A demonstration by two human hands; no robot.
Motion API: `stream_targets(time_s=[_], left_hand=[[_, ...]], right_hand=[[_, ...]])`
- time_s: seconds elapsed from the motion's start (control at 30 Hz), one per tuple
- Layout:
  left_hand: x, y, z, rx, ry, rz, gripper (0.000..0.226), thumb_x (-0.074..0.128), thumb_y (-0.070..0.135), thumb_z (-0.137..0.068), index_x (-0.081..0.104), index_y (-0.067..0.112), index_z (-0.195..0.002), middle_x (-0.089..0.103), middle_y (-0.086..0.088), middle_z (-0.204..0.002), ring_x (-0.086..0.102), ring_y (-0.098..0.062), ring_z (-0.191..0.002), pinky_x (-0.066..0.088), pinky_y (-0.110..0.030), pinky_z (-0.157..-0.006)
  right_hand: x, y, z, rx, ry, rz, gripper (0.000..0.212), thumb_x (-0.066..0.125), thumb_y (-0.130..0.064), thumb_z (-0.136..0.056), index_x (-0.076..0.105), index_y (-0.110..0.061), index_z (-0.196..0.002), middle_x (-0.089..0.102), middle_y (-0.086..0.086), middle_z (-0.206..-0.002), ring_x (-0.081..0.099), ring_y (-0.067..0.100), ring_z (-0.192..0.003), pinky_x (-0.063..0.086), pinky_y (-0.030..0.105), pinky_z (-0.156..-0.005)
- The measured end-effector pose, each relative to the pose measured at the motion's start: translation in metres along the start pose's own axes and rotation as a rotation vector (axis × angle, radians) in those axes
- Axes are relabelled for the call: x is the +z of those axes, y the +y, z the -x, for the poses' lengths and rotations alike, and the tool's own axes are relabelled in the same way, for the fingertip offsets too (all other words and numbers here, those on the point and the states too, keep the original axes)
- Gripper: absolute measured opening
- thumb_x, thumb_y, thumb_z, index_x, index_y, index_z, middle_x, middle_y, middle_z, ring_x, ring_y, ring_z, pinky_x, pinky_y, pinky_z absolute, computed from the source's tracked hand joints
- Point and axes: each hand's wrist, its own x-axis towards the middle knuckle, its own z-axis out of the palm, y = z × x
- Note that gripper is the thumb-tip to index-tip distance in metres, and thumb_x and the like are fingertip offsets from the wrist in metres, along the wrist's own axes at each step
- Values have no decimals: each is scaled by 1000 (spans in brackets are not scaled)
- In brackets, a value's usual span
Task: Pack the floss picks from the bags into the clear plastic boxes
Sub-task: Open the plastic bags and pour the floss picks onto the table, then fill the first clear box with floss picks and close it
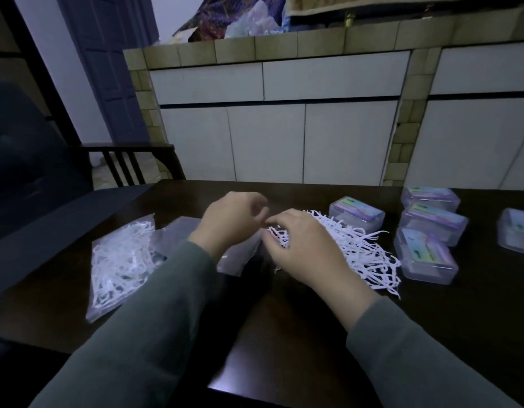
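Here, two hands meet over a heap of floss picks on a dark table.

The right hand (299, 248) lies on the left edge of the loose pile of picks (363, 248), its curled fingers pinching a small bunch. The left hand (234, 222) hovers just beside it with fingers curled; whether it holds anything cannot be told. A full bag (119, 260) lies to the left, a flat bag (237, 257) under the hands. Five closed clear boxes (425, 256) sit to the right.

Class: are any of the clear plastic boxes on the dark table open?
No, all five clear plastic boxes have their lids on.
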Motion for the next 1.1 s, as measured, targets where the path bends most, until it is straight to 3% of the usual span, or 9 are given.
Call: stream_targets(time_s=[0.1,0.23,0.33,0.5,0.67,0.8,0.97,1.1], left_hand=[[8,40,1,155,18,88,22,53,36,-93,66,31,-111,68,10,-101,61,-9,-89,53,-32,-80],[26,86,5,303,3,199,18,55,38,-92,69,31,-102,67,15,-100,55,0,-76,46,-24,-68],[43,118,11,353,-8,230,21,56,42,-92,66,32,-108,63,14,-111,48,-1,-79,40,-23,-69],[65,163,27,395,-43,213,42,51,57,-90,55,36,-127,56,13,-126,48,-2,-94,36,-21,-74],[87,190,34,338,22,179,58,48,70,-84,56,34,-128,53,9,-121,48,-4,-100,35,-21,-69],[98,199,34,311,74,129,62,52,74,-78,60,31,-122,52,7,-114,48,-5,-97,36,-19,-65],[99,200,31,308,30,152,58,60,69,-76,60,29,-118,49,8,-113,45,-3,-93,37,-18,-65],[92,191,23,371,-120,258,51,68,55,-74,60,28,-117,47,9,-119,47,-4,-102,41,-19,-78]], right_hand=[[-37,32,20,95,87,45,26,58,-32,-91,69,-19,-111,63,-1,-112,53,16,-107,42,29,-86],[-74,82,44,217,183,94,24,59,-32,-87,69,-22,-105,59,-2,-104,54,19,-105,46,37,-89],[-102,113,58,317,164,90,23,59,-29,-90,65,-24,-111,54,-6,-110,50,12,-108,42,28,-91],[-136,156,78,459,25,-47,26,54,-27,-96,57,-32,-122,42,-8,-131,43,12,-123,45,38,-100],[-145,183,82,465,-91,-124,46,54,-11,-94,49,-33,-135,36,-8,-144,41,13,-128,42,37,-105],[-144,195,82,388,-224,-108,66,64,-12,-87,41,-42,-141,35,-14,-148,48,4,-113,45,29,-96],[-142,203,84,347,-202,-130,63,67,-13,-86,45,-45,-137,46,-12,-140,47,5,-116,43,28,-98],[-148,201,88,374,-140,-164,60,76,-18,-81,51,-43,-130,47,-12,-135,46,6,-117,41,24,-94]])
